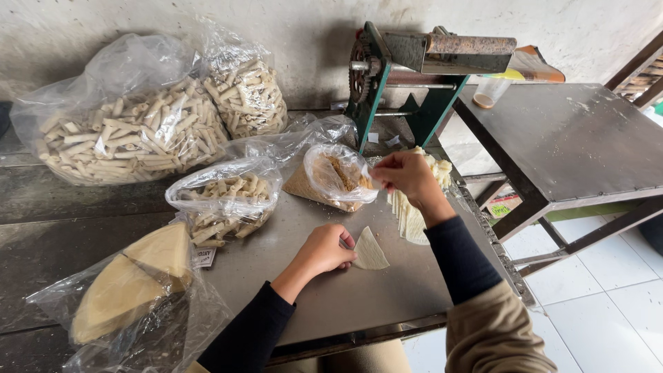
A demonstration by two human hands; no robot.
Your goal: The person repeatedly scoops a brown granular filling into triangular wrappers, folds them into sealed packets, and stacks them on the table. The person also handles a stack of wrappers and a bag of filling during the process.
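**Hands at the wrapper, bags crowding the left**

The left hand (324,250) rests on the metal worktable (331,304), fingers curled down and pressing the left corner of a pale triangular wrapper (370,251) that lies flat just right of it. The right hand (409,176) is raised farther back, fingertips pinched together over the open mouth of a small plastic bag of brown filling (333,177) (what sits between the fingertips is too small to tell). Just right of the wrapper, under the right wrist, a stack of cut wrappers (411,220) fans toward the table's right edge.

Open room lies mostly near: bare metal runs from the wrapper to the table's near edge. To the left it is crowded: a bag of rolled sticks (222,200) stands close to the left hand, a near-left bag of wrapper sheets (131,283) overhangs the near edge, and two large bags of rolls (138,131) fill the far left against the wall. Far centre stands a green hand-cranked roller machine (407,69). Past the right edge, a gap separates this surface from a dark metal side table (573,138).
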